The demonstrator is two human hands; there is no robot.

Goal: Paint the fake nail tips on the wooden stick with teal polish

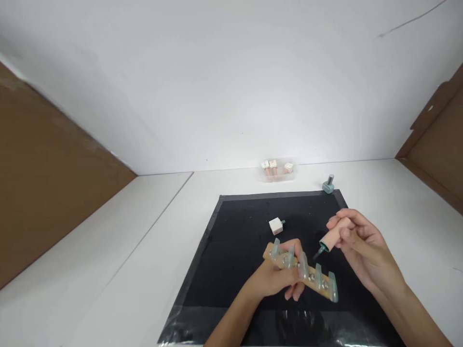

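nail-tip strip (306, 274) is being gripped over the black mat (235, 241) by left hand (275, 279) fingers | brush cap (334, 237) is being pinched by right hand (361, 250) fingers, bristles near a tip | judgement: strip best being held level, brush being steadied | open bottle (276, 225) is being borne by the mat behind

A mat (231, 270) lies on the table (126, 250), reaching its near edge. A cube bottle (276, 225) lies at the mat's middle, and a small bottle (328, 184) stands at its far right corner. Behind the mat, by the table's far edge, sits a tray (278, 177). Over the mat's near half, the left hand (278, 282) holds a nail-tip strip (311, 279). The right hand (365, 250), holding a brush (334, 236), is to its right.
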